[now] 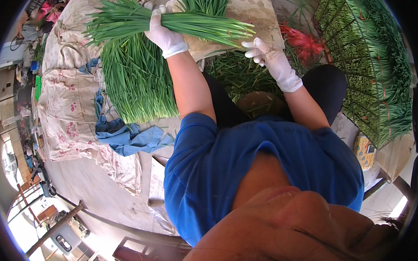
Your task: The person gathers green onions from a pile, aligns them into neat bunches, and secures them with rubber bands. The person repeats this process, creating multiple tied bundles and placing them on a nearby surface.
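My left hand (pixel 164 35), in a white glove, is wrapped round the middle of a bunch of green garlic chives (pixel 207 26). The bunch lies crosswise, leaf tips to the left and pale stem ends to the right. Just beyond those stem ends is my right hand (pixel 274 61), also gloved. Its fingers are apart and loosely bent, with nothing visible in them. Below the held bunch, a thick pile of chives (pixel 139 80) spreads on the left. More chives (pixel 208 2) lie behind it on a pale, stained work surface (pixel 258 9).
Loose green trimmings (pixel 237 75) lie below the work surface, between my knees. Red plastic (pixel 303 43) sits to the right. A wire-sided crate (pixel 350 63) of tied green bundles stands at far right. Flowered cloth (pixel 70 113) and blue cloth (pixel 134 139) lie on the left.
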Motion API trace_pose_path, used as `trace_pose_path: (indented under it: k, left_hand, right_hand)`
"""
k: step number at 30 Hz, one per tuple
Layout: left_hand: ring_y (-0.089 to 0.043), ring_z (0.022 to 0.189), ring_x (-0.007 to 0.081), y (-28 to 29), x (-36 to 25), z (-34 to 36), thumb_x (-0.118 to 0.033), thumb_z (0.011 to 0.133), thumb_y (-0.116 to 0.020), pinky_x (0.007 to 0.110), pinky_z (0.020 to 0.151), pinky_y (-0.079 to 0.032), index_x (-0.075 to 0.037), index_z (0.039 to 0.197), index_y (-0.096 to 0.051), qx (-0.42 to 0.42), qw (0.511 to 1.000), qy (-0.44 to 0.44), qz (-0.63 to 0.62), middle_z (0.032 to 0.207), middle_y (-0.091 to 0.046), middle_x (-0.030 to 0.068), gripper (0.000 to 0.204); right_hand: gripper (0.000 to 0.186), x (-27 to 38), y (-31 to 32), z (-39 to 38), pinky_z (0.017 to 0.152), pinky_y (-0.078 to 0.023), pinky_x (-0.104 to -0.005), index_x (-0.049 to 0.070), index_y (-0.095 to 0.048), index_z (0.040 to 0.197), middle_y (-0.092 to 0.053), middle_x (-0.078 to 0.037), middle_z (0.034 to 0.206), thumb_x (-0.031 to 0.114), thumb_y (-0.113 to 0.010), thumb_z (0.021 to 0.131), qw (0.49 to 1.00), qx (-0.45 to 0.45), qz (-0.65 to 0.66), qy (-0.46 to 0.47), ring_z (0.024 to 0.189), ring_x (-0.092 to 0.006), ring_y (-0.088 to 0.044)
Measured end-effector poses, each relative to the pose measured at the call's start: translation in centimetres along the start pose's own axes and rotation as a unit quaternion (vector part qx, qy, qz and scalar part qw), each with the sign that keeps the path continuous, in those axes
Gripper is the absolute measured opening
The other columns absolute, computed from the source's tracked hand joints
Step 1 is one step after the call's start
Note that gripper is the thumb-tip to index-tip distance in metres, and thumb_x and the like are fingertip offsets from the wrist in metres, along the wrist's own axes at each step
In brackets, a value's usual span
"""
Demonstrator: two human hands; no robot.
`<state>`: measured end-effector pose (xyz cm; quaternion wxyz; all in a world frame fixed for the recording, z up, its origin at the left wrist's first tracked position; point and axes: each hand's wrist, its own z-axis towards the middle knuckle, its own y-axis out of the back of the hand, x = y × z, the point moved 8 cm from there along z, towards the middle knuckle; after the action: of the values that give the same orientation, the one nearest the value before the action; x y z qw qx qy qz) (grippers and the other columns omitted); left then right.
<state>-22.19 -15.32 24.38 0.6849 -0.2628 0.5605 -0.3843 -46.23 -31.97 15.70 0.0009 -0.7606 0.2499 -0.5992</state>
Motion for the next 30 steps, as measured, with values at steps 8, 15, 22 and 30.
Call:
trace_pose_path:
  k: [8, 15, 22, 30]
  left_hand:
    - [-0.056, 0.073, 0.0174, -0.7, 0.3, -0.2, 0.005, 0.080, -0.048, 0.034, 0.074, -0.052, 0.004, 0.106, -0.048, 0.019, 1.000, -0.022, -0.003, 0.085, -0.057, 0.0116, 0.026]
    - [-0.055, 0.066, 0.0189, 2.1, 0.1, 0.5, 0.004, 0.081, -0.050, 0.034, 0.067, -0.050, 0.004, 0.109, -0.046, -0.066, 0.998, -0.018, 0.005, 0.074, -0.055, 0.0091, 0.028]
    - [-0.053, 0.068, 0.0160, -0.7, 0.9, -0.6, 0.009, 0.077, -0.048, 0.029, 0.063, -0.049, 0.004, 0.110, -0.047, -0.044, 0.998, -0.038, -0.003, 0.081, -0.054, 0.0073, 0.033]
    - [-0.054, 0.066, 0.0163, -3.1, 0.4, -3.0, 0.009, 0.077, -0.048, 0.028, 0.064, -0.049, 0.003, 0.094, -0.050, -0.105, 0.992, -0.067, 0.012, 0.082, -0.057, 0.0090, 0.018]
  right_hand:
    - [0.027, 1.3, -2.5, 1.4, 0.051, -0.038, -0.0204, 0.000, -0.068, 0.092, -0.067, -0.006, 0.078, 0.022, -0.052, 0.093, 0.992, 0.081, 0.047, 0.086, 0.057, -0.0064, -0.050]
    - [0.021, -4.9, 0.0, -3.7, 0.079, -0.050, -0.0279, 0.009, -0.067, 0.103, -0.067, -0.004, 0.090, 0.008, -0.058, 0.085, 0.665, 0.056, -0.689, 0.283, 0.084, -0.0165, -0.063]
    - [0.027, -0.1, 1.2, 3.4, 0.056, -0.043, -0.0182, 0.004, -0.064, 0.106, -0.066, -0.001, 0.086, 0.020, -0.067, 0.085, 0.986, -0.131, -0.036, 0.099, 0.071, -0.0065, -0.061]
    - [0.015, 1.1, -3.7, 6.2, 0.048, -0.034, -0.0167, 0.003, -0.067, 0.090, -0.063, -0.001, 0.072, 0.018, -0.063, 0.086, 0.989, -0.019, 0.098, 0.106, 0.055, -0.0028, -0.047]
